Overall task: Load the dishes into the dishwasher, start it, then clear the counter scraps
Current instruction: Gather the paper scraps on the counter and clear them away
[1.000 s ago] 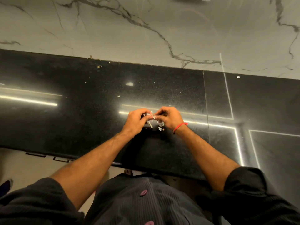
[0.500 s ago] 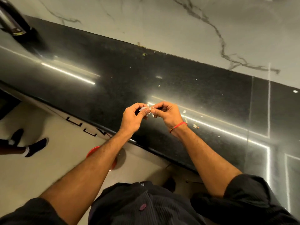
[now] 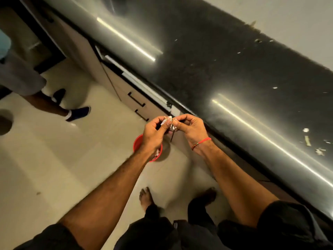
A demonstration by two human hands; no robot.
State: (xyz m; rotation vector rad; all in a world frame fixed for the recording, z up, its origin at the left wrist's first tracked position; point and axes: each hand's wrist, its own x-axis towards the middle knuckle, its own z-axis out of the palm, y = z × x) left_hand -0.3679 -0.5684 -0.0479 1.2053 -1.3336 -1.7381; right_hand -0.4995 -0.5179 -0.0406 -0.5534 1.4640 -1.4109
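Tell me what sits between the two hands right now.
In the head view, a small bunch of pale scraps sits between the left hand and right hand, pinched by the fingertips of both, above the floor near the red bin.

Polished black counter running from 11 to 4 o'clock, pale scraps scattered toward 3 o'clock. Beige tiled floor below at 8 o'clock, red bin standing near centre.

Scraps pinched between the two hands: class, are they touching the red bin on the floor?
Apart. The head view shows the scraps held in the fingertips of the left hand and right hand, well above the red bin.
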